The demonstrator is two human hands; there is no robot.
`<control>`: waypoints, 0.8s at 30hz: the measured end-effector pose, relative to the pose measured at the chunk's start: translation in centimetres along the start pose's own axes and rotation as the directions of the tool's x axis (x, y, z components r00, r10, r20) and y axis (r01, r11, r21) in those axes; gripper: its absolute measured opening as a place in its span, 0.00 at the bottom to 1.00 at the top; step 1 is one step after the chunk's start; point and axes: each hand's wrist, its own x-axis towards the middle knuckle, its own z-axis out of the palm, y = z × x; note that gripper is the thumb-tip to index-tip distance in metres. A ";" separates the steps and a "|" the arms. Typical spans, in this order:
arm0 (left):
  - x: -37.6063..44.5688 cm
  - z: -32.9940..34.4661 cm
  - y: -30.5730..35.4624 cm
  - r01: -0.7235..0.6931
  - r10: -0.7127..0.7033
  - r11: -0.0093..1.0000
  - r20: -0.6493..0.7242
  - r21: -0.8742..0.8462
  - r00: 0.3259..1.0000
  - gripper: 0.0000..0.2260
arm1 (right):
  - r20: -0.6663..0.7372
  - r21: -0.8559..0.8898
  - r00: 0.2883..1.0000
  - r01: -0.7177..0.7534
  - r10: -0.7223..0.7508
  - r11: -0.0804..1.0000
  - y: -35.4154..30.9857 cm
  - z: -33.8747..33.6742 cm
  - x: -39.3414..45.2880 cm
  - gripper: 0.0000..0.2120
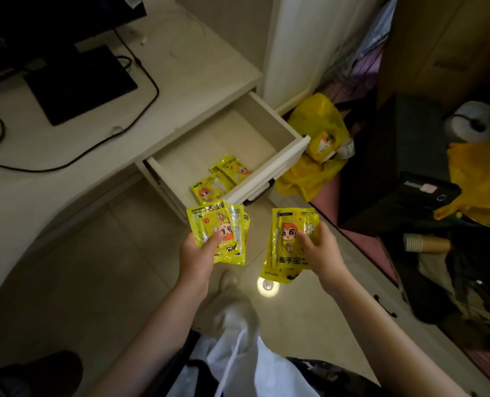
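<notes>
White trousers (238, 365) above tiled floor (95, 267); my left hand (198, 255) and right hand (321, 250) each grip yellow packets (209, 224) beside the open drawer (285, 163).

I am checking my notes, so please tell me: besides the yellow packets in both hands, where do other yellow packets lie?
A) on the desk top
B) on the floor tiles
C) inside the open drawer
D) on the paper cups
C: yellow packets lie in the open drawer, near its front panel.
</notes>
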 end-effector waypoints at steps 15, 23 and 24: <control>11.9 8.2 7.7 0.068 -0.068 0.998 -0.085 -0.008 0.994 0.08 | 0.076 -0.137 0.993 0.104 -0.094 0.985 -10.7 -0.5 16.2 0.13; 15.2 13.9 8.7 0.142 -0.171 0.983 -0.299 -0.116 0.939 0.16 | 0.287 -0.238 0.950 0.197 -0.125 0.951 -15.1 -1.7 25.8 0.15; 15.4 14.6 8.7 0.158 -0.194 0.978 -0.322 -0.135 0.927 0.17 | 0.306 -0.252 0.945 0.193 -0.111 0.948 -15.5 -1.8 26.8 0.15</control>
